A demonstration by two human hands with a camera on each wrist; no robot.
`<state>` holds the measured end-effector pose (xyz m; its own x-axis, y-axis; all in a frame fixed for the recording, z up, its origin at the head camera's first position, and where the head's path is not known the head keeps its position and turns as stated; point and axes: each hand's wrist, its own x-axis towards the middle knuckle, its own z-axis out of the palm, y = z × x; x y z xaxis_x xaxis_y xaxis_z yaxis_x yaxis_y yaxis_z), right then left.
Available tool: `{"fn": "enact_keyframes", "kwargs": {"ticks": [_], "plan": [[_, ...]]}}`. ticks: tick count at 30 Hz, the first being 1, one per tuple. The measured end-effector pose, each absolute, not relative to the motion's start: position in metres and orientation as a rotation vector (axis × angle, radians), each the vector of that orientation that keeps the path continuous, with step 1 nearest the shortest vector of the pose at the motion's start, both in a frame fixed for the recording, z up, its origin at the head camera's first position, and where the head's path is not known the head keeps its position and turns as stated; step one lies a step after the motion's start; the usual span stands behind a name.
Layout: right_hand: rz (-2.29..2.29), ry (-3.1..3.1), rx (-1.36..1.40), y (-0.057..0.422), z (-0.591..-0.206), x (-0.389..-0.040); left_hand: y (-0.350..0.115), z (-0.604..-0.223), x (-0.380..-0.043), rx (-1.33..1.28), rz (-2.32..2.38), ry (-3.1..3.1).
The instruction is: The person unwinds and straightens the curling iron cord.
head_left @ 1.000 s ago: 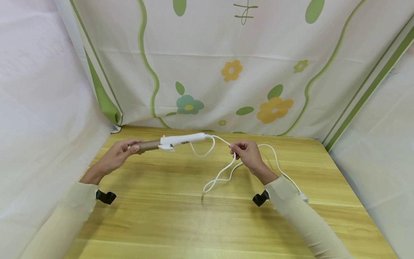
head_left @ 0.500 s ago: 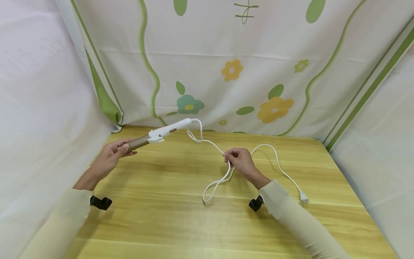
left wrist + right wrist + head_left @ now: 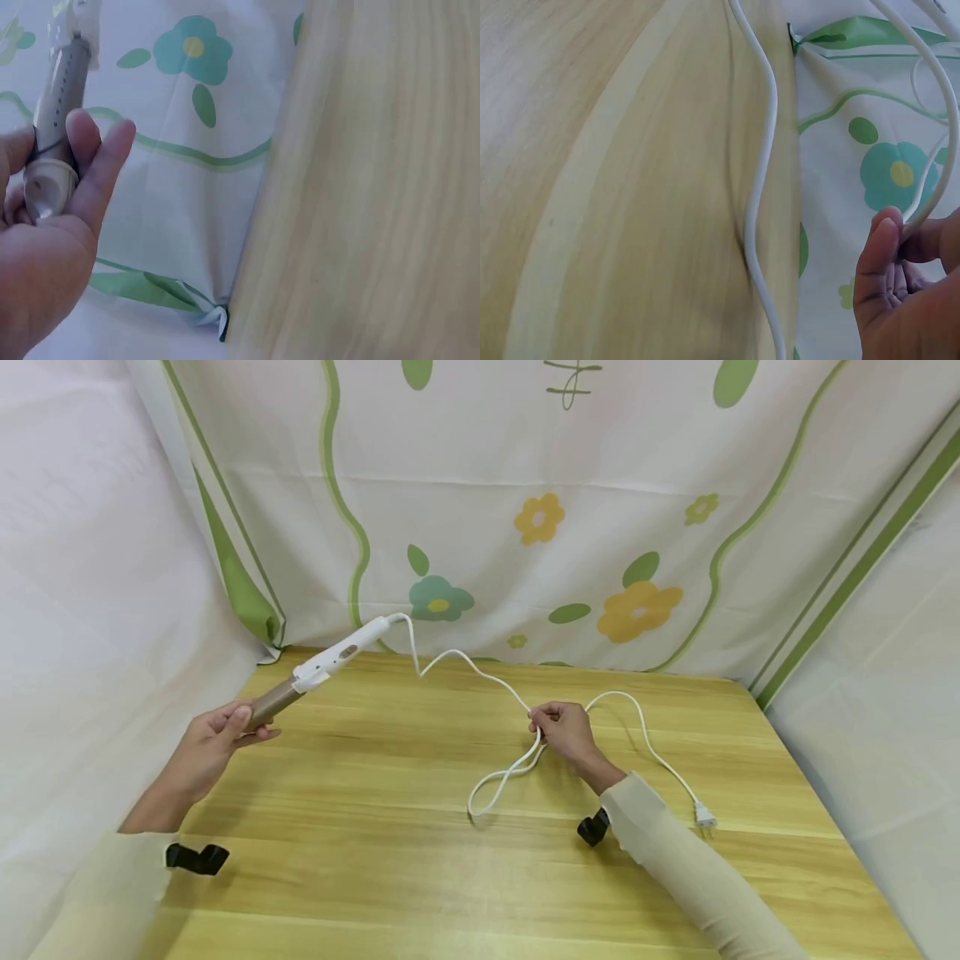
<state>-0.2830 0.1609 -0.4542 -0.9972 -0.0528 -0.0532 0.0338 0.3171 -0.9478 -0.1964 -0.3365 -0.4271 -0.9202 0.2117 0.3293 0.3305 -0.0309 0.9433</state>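
Note:
A curling iron (image 3: 330, 660) with a white handle and a brown barrel is held up at the left, tilted so its handle points up and to the right. My left hand (image 3: 206, 747) grips it by the barrel end; the left wrist view shows the barrel (image 3: 64, 94) between thumb and fingers. From the handle a white power cord (image 3: 480, 668) runs right to my right hand (image 3: 566, 731), which pinches it between thumb and fingertips. Below that hand a loop of cord (image 3: 487, 789) hangs or lies near the table; I cannot tell which.
The two-pin plug (image 3: 705, 816) lies at the right on the wooden table (image 3: 420, 877). A white patterned cloth (image 3: 465, 460) stands behind the table, and plain white cloth (image 3: 82, 610) walls the left side. Cord also curves behind my right hand.
My left hand has moved left and down with the curling iron, whose handle end has swung up. The cord between the hands has stretched out. My right hand has shifted slightly, still pinching the cord.

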Motion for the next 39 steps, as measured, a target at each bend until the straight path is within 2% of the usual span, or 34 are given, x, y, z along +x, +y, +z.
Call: {"fn": "enact_keyframes", "kwargs": {"ticks": [8,16,25,32,39], "plan": [[-1.609,2.587,-0.047,0.152,-0.464,-0.289,-0.341,-0.437,-0.167,-0.226,-2.048,-2.262],[-1.64,2.587,-0.112,0.113,-0.461,-0.291,-0.341,-0.448,-0.152,0.063,-1.993,-2.355],[-1.633,2.602,-0.152,0.065,-0.471,-0.282,-0.331,-0.46,-0.141,0.215,-1.954,-2.411],[-1.362,2.745,-0.207,0.054,-0.48,-0.283,-0.325,-0.467,-0.131,0.338,-1.829,-2.54],[-1.144,2.826,-0.374,0.045,-0.48,-0.287,-0.321,-0.469,-0.127,0.421,-1.626,-2.653]]}}
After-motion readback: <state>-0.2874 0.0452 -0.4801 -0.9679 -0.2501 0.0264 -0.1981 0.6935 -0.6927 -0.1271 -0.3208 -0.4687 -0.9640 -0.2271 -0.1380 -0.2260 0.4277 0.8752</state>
